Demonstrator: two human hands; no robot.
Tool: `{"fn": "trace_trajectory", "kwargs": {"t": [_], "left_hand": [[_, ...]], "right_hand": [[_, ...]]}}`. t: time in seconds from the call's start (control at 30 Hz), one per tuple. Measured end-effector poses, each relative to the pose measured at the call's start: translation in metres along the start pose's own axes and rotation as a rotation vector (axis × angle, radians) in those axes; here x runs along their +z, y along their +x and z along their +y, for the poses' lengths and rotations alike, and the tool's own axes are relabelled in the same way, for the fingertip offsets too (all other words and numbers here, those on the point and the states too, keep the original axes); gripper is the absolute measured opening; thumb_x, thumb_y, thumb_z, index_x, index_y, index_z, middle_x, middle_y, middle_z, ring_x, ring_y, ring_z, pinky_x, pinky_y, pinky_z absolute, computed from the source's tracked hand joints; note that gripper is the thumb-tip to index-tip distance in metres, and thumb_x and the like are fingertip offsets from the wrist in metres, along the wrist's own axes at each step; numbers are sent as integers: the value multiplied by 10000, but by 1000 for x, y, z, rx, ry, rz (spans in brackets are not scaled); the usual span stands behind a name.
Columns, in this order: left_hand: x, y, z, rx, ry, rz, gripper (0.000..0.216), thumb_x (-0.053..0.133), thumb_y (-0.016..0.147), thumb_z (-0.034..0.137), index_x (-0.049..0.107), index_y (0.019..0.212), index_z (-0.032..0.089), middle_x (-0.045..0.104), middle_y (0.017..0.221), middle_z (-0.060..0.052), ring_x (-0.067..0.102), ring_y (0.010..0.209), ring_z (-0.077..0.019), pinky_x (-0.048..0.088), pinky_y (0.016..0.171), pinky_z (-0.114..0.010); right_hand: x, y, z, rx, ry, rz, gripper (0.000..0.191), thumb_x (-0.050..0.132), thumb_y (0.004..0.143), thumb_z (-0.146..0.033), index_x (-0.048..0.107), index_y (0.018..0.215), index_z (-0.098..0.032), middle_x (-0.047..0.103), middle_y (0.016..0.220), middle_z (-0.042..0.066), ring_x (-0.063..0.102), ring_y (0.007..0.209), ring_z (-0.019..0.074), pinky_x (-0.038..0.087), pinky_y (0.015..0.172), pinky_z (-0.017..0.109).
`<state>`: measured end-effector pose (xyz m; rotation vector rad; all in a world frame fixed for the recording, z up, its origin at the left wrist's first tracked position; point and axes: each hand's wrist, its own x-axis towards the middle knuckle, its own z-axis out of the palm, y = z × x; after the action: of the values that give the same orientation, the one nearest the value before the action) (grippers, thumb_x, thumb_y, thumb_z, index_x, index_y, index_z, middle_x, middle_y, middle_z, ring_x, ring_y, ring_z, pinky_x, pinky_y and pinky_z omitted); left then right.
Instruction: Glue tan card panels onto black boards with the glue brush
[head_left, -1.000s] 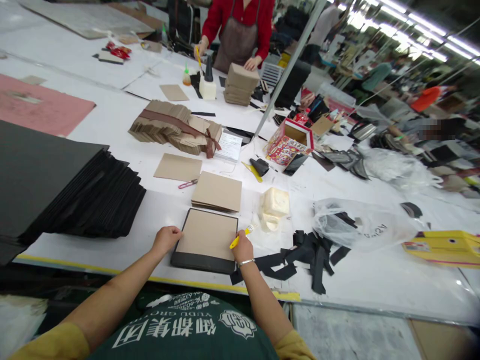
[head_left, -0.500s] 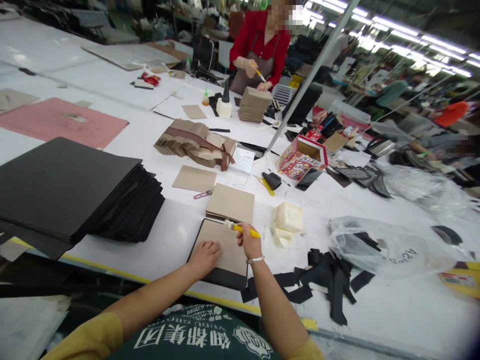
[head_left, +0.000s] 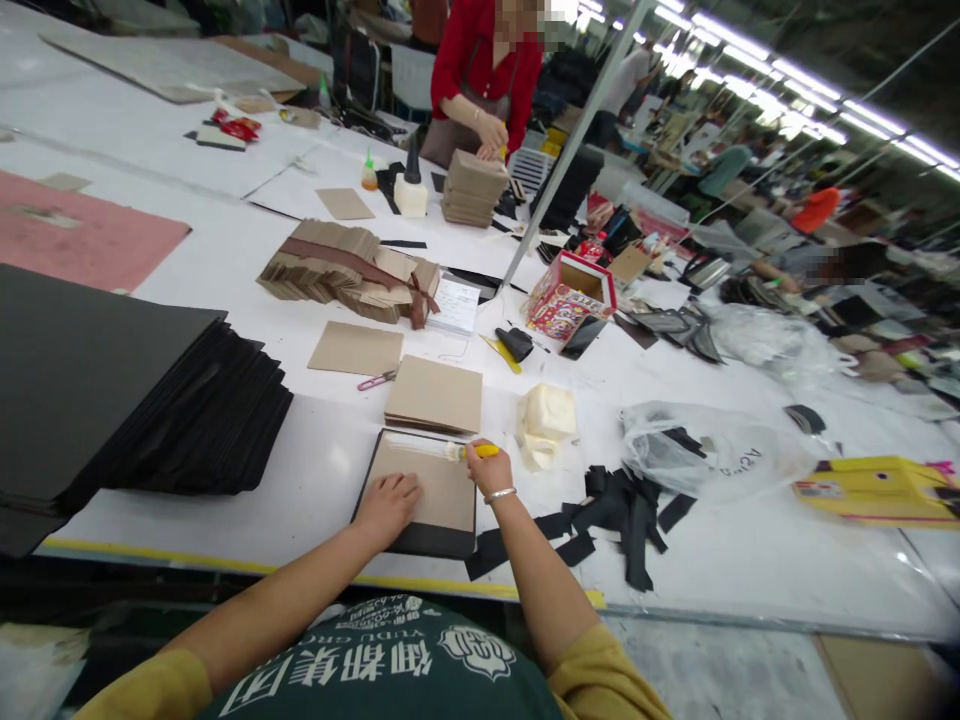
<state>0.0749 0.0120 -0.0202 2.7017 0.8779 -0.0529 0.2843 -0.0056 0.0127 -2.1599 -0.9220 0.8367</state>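
Note:
My right hand [head_left: 490, 473] is closed around the yellow handle of a brush [head_left: 471, 452]. The bristles touch the upper part of a tan board [head_left: 446, 497], where a wet whitish streak runs along the far edge. That board lies on a slightly larger black sheet [head_left: 431, 541], which shows as a wide strip at the near side. With fingers laid flat, my left hand [head_left: 390, 508] presses on the board's left half. Just beyond is a short stack of tan boards [head_left: 435, 392]. A cream-coloured block-like container [head_left: 551, 412] stands to the right.
A tall pile of black sheets [head_left: 112, 380] fills the left. Black strips [head_left: 630, 520] and a clear plastic bag [head_left: 705, 455] lie to the right. Farther back are tied tan pieces [head_left: 337, 265], a red patterned box [head_left: 566, 295], a metal pole [head_left: 559, 165] and a co-worker in red [head_left: 487, 80].
The brush has come down onto the board's far edge and left a whitish streak there. My left hand stays on the board. The whole view has shifted.

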Motion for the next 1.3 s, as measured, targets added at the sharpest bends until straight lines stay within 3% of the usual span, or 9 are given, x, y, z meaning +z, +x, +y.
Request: {"fn": "trace_trajectory", "kwargs": {"t": [0.13,0.3,0.4,0.5,0.6,0.83,1.03,1.17,1.3], "left_hand": [[1,-1,1,-14,-4,-13,355,520,763,253,537,1117,263,469,1261,-72,401,1110,-260,296,914,-407],[0,-1,3,-7,12,-30,341,509,773,260,544,1112,251,473,1257,-73,407,1100,-272,312,904,-410],[-1,1,5,-10,13,-49,336,509,774,260,547,1107,249,477,1250,-73,404,1103,-271,322,900,-405],[-1,2,7,-34,13,-73,330,516,771,273,551,1098,256,470,1258,-67,397,1113,-265,321,910,-402],[-1,3,9,-50,19,-81,327,516,772,280,551,1096,254,460,1267,-63,392,1117,-255,322,916,-393],[0,3,10,-49,23,-82,330,516,770,285,551,1096,248,465,1257,-63,400,1103,-254,321,919,-384],[0,1,10,-34,53,-69,338,501,779,284,547,1110,234,464,1261,-68,399,1099,-256,320,922,-376],[0,2,10,-23,58,-75,342,506,777,282,543,1112,223,463,1259,-76,405,1090,-252,324,918,-373],[0,2,9,-19,59,-84,348,511,774,285,539,1115,221,460,1259,-76,407,1085,-252,329,915,-372]], "right_hand": [[-45,-18,17,31,8,57,221,468,763,-359,591,806,-180,534,507,-54,531,406,75,406,429,157],[-74,-64,46,-96,-6,19,319,362,857,-396,495,1093,-226,610,712,-25,564,502,71,437,522,174],[-66,-100,81,-134,-315,10,260,390,863,-340,503,1057,-208,612,760,13,581,626,107,427,614,205],[-42,-128,119,-235,-638,20,283,546,775,-349,528,996,-174,584,854,75,548,815,184,402,717,270],[-19,-141,147,-292,-753,13,333,588,744,-338,522,1016,-158,557,894,98,495,883,217,367,760,301],[-12,-139,162,-234,-683,12,171,407,842,-184,542,947,-170,541,745,43,479,723,157,328,683,251],[-8,-145,160,-284,-678,70,247,508,800,-277,524,1010,-148,546,865,82,472,844,193,342,739,273],[0,-145,163,-242,-707,30,179,443,831,-202,551,970,-166,556,800,67,485,797,179,342,721,269],[0,-145,165,-209,-575,78,173,473,805,-178,544,961,-153,568,797,54,494,777,169,367,718,255]]}}
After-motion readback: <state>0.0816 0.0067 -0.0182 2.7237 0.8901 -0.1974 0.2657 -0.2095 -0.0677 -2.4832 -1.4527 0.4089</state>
